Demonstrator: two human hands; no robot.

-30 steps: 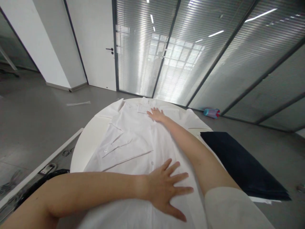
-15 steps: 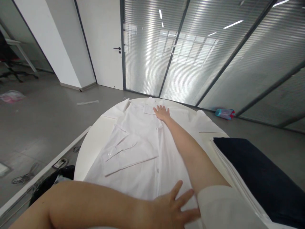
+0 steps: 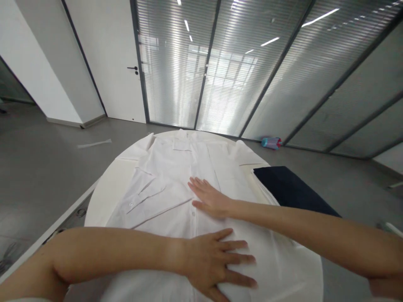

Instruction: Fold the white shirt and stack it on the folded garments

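Clock = view centre, 12 at top. Column (image 3: 50, 63) at 10, white strip (image 3: 94, 144) on the floor at 9. Door (image 3: 105, 71) between 10 and 11, black handle. Round white surface (image 3: 100, 195), bare patch at 8.

White shirt (image 3: 168, 161) is spread over the surface, centre down to 6, collar toward 12; one cuff (image 3: 131, 204) lies across its left half, button showing, at 8. Other sleeve runs out toward 2.

Left hand (image 3: 212, 258) at 6: palm down on the shirt, fingers splayed, gripping nothing. Right hand (image 3: 211, 199) between 5 and 6, just above it: laid flat by the button line, fingers extended, also gripping nothing. Hands near each other, apart.

Glass wall (image 3: 176, 84), 11 round to 3. Striped item (image 3: 271, 143) on the floor at 3. Navy cloth (image 3: 292, 188), folded, between 3 and 4, white layers at its left edge, right forearm crossing in front.
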